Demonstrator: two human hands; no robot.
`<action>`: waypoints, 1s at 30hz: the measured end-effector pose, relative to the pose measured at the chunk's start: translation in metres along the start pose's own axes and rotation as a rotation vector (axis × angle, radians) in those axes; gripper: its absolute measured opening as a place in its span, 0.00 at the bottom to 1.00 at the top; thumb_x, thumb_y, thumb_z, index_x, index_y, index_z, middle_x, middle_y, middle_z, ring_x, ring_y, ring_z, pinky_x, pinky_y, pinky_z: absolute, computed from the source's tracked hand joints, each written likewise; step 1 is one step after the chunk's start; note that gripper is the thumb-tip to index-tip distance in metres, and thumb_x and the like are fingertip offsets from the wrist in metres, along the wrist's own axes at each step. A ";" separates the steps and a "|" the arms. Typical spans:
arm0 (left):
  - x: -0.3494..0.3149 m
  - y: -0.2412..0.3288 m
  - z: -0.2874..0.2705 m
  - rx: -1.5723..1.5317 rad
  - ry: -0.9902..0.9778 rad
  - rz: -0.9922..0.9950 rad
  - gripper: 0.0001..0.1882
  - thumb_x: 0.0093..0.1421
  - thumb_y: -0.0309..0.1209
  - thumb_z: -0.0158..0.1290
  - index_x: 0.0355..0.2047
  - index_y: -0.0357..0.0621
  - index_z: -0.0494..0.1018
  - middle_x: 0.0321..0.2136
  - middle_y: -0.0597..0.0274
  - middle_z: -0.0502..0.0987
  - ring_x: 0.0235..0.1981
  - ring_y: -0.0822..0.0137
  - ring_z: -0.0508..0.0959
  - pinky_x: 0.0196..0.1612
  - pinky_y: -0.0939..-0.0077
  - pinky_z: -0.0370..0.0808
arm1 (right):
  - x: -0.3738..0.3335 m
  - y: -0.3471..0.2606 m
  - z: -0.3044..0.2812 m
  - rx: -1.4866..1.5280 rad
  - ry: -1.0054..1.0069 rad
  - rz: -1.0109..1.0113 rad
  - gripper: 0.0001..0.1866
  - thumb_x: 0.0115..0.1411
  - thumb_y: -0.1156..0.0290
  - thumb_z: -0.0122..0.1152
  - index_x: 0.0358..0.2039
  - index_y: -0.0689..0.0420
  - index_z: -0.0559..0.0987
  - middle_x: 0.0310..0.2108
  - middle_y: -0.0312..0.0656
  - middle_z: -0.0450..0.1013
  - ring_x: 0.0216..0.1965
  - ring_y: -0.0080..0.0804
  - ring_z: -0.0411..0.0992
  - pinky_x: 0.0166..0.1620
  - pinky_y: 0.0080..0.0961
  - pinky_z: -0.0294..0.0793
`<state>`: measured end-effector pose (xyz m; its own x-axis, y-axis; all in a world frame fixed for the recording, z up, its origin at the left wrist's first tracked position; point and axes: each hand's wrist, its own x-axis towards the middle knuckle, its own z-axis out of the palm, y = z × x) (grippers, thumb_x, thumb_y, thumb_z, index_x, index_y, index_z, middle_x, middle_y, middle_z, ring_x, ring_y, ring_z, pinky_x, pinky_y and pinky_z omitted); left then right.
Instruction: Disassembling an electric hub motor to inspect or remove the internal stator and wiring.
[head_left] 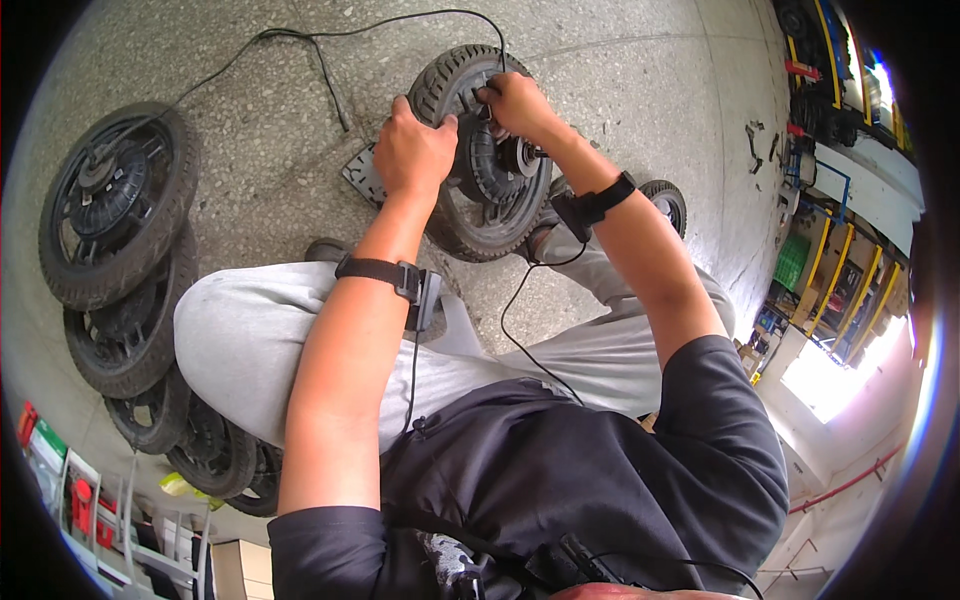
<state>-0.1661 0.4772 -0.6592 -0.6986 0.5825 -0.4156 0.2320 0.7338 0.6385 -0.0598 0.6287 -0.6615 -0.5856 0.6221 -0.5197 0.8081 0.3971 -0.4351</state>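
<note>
**Head view: wheels on a speckled floor (640, 130)**

A pile of dark wheels (165, 235) leans together at the person's left. One hub wheel (485, 165) is on the floor at top centre, between both hands. The left hand (412, 152) is clamped on its tyre; the right hand (518, 105) has its fingers bent in beside the hub, though whether they grip anything, I cannot tell. A patterned plate (364, 178) lies beside it; a black cable (272, 34) runs beyond.

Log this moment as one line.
left hand: at wheel left edge | right hand: fingers at wheel's upper part, beside cable | other wheels: far left
</note>
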 end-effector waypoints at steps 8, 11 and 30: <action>0.003 -0.001 0.002 -0.006 0.002 0.026 0.33 0.59 0.56 0.52 0.46 0.34 0.70 0.39 0.35 0.79 0.42 0.38 0.80 0.44 0.48 0.76 | 0.017 0.000 0.011 0.118 0.064 0.120 0.17 0.61 0.62 0.54 0.32 0.66 0.81 0.28 0.52 0.80 0.37 0.45 0.81 0.43 0.38 0.76; 0.005 -0.004 0.003 -0.043 -0.024 -0.007 0.33 0.63 0.58 0.46 0.46 0.35 0.70 0.39 0.34 0.79 0.42 0.37 0.79 0.44 0.47 0.76 | 0.028 -0.011 0.029 0.539 0.164 0.308 0.23 0.61 0.57 0.50 0.37 0.66 0.82 0.36 0.56 0.80 0.46 0.50 0.78 0.50 0.40 0.72; 0.017 -0.006 0.007 -0.074 -0.003 0.004 0.34 0.66 0.57 0.40 0.50 0.34 0.71 0.41 0.33 0.78 0.45 0.36 0.78 0.49 0.47 0.73 | -0.011 -0.012 0.055 -0.081 0.281 -0.456 0.16 0.65 0.59 0.52 0.29 0.60 0.73 0.22 0.57 0.73 0.28 0.60 0.74 0.34 0.52 0.74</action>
<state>-0.1743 0.4850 -0.6745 -0.6959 0.5864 -0.4145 0.1842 0.7037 0.6862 -0.0667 0.5800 -0.6909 -0.8475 0.5262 -0.0698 0.4844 0.7130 -0.5068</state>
